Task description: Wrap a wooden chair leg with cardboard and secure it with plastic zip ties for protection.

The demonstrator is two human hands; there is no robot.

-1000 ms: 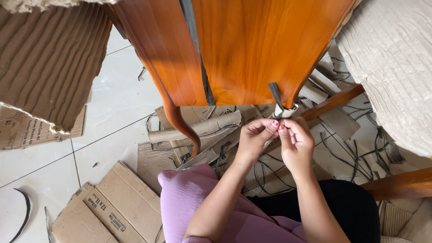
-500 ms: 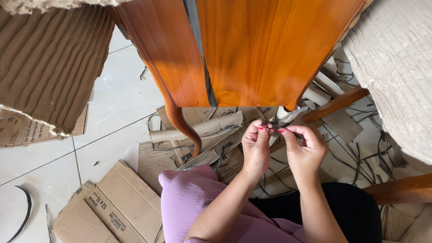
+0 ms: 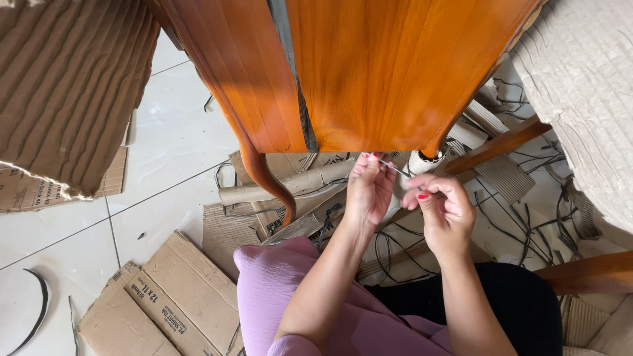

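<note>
My left hand (image 3: 369, 191) and my right hand (image 3: 445, 211) are raised side by side just under the lower edge of a glossy orange wooden furniture piece (image 3: 376, 72). Between their fingertips runs a thin dark strip (image 3: 397, 171), pinched at one end by my left hand and at the other by my right. A leg end wrapped in white paper (image 3: 422, 162) shows right behind the strip. A dark band (image 3: 293, 72) runs down the wood's face. A curved wooden leg (image 3: 264, 175) hangs to the left of my left hand.
Corrugated cardboard sheets (image 3: 66, 86) hang at the upper left and another (image 3: 580, 86) at the upper right. Flattened boxes (image 3: 171, 296), a cardboard roll (image 3: 290, 186) and several loose black straps (image 3: 521, 224) litter the white tiled floor (image 3: 165, 151). Wooden rails (image 3: 501, 145) cross at the right.
Both hands have dropped slightly from the wood's edge and moved apart. The dark strap piece that hung from the edge a second ago is gone from there; a thin strip now stretches between my fingers.
</note>
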